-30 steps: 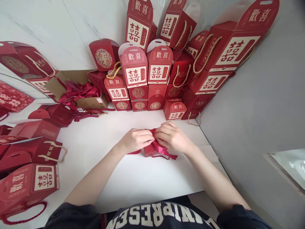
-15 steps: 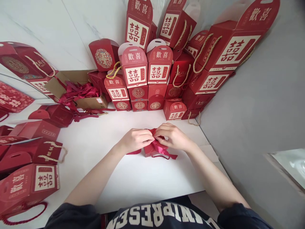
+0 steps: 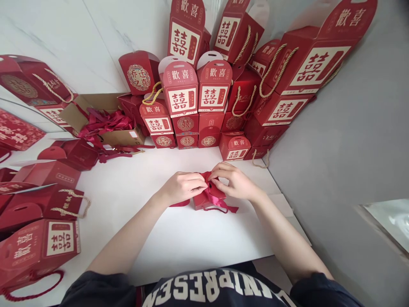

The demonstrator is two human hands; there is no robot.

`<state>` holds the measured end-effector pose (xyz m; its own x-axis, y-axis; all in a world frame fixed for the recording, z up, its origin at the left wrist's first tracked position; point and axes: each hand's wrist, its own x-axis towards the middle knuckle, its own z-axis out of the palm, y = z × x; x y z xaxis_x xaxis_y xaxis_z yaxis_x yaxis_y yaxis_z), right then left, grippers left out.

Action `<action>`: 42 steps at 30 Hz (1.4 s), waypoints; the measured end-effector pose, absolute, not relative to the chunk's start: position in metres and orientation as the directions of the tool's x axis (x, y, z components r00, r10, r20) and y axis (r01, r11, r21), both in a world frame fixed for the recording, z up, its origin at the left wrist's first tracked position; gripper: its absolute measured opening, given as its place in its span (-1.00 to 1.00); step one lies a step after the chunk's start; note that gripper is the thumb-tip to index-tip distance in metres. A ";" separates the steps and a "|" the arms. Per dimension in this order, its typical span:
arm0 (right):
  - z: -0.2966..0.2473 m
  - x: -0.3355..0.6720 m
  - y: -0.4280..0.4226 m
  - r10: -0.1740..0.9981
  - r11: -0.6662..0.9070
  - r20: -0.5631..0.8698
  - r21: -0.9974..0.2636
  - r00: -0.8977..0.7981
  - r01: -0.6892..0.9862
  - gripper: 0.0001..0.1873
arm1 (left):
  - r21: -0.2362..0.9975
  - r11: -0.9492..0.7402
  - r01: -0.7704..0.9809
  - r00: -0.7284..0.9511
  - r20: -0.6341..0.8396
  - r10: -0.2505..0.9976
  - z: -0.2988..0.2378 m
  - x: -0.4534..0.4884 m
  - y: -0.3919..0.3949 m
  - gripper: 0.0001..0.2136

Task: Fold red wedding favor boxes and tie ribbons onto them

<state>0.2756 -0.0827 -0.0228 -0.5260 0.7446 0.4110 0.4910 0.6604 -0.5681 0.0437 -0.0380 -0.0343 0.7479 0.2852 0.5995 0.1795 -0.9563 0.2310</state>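
- A small red cardboard box (image 3: 200, 204) sits on the smooth white table (image 3: 137, 247), right in front of the person, between the two hands.
- A shiny pinkish-red cloth ribbon (image 3: 214, 197) lies over the top of the small box, and one end pokes out past it on the person's right.
- A thin dark red cord (image 3: 214, 209) curves along the near side of the small box.
- The bare left hand (image 3: 183, 187) is at the left of the small box. Its fingers are pressed together, with the tips by the ribbon. I can't see its thumb well, so I can't tell what it pinches.
- The bare right hand (image 3: 235, 182) is on the other side. Its thumb and pointing finger bend with a gap between them, and the tips come close at the top of the small box. I can't tell if they pinch anything.
- The fingertips of both hands are very near each other.
- A flat, rounded red piece (image 3: 180, 204) peeks out by the left wrist.
- Farther back, on the left, is a brown cardboard carton (image 3: 123, 137) with lots of dark pink ribbons (image 3: 110, 121). Some spill onto the table.
- Stacks of red gift boxes (image 3: 182, 100) with cream labels stand at the back.
- More red boxes (image 3: 64, 202), some with rope handles, sit on the left side of the table.
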 end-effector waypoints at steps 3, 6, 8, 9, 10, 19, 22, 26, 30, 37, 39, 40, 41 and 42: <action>-0.022 0.277 -0.082 0.762 0.631 0.387 -0.624 -0.520 0.460 -0.84 | 0.241 -0.954 0.180 0.747 0.598 0.292 -0.034 0.045 -0.038 -0.90; -0.024 0.276 -0.083 0.764 0.628 0.393 -0.635 -0.512 0.450 -0.87 | 0.247 -0.951 0.185 0.744 0.597 0.300 -0.034 0.045 -0.038 -0.89; -0.027 0.274 -0.084 0.766 0.630 0.407 -0.630 -0.498 0.454 -0.89 | 0.256 -0.948 0.191 0.747 0.588 0.310 -0.034 0.045 -0.038 -0.89; -0.029 0.273 -0.084 0.767 0.630 0.414 -0.628 -0.490 0.457 -0.88 | 0.264 -0.945 0.195 0.751 0.580 0.317 -0.034 0.045 -0.039 -0.89; -0.030 0.272 -0.085 0.769 0.630 0.421 -0.625 -0.480 0.461 -0.88 | 0.271 -0.942 0.200 0.755 0.570 0.324 -0.033 0.045 -0.039 -0.89; -0.037 0.265 -0.092 0.768 0.640 0.464 -0.595 -0.443 0.487 -0.87 | 0.299 -0.914 0.273 0.796 0.464 0.390 -0.021 0.047 -0.047 -0.90; -0.036 0.264 -0.093 0.751 0.660 0.480 -0.566 -0.454 0.494 -0.87 | 0.256 -0.918 0.303 0.799 0.456 0.391 -0.021 0.048 -0.047 -0.91; -0.032 0.266 -0.094 0.750 0.659 0.457 -0.581 -0.478 0.478 -0.89 | 0.179 -0.953 0.243 0.809 0.506 0.301 -0.023 0.047 -0.045 -0.86; -0.025 0.271 -0.089 0.792 0.593 0.390 -0.677 -0.470 0.437 -0.88 | 0.141 -0.970 0.198 0.784 0.571 0.243 -0.025 0.046 -0.043 -0.86; -0.025 0.274 -0.074 0.734 0.628 0.338 -0.668 -0.589 0.399 -0.87 | 0.069 -0.982 0.174 0.783 0.596 0.181 -0.027 0.045 -0.041 -0.86; -0.024 0.274 -0.071 0.717 0.642 0.340 -0.663 -0.609 0.385 -0.88 | 0.059 -0.985 0.162 0.794 0.585 0.166 -0.027 0.045 -0.040 -0.87; -0.024 0.274 -0.070 0.707 0.649 0.339 -0.659 -0.620 0.380 -0.89 | 0.058 -0.986 0.156 0.798 0.581 0.160 -0.027 0.045 -0.040 -0.88; -0.023 0.274 -0.069 0.698 0.657 0.339 -0.654 -0.631 0.376 -0.89 | 0.061 -0.987 0.152 0.801 0.577 0.159 -0.027 0.045 -0.040 -0.88; -0.022 0.274 -0.069 0.690 0.665 0.338 -0.647 -0.640 0.374 -0.89 | 0.067 -0.986 0.151 0.802 0.574 0.162 -0.027 0.045 -0.040 -0.89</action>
<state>0.2736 -0.0690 -0.0225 -0.6402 0.6896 0.3385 0.3738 0.6645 -0.6471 0.0446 -0.0398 -0.0269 0.8024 0.1622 0.5743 0.1511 -0.9862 0.0674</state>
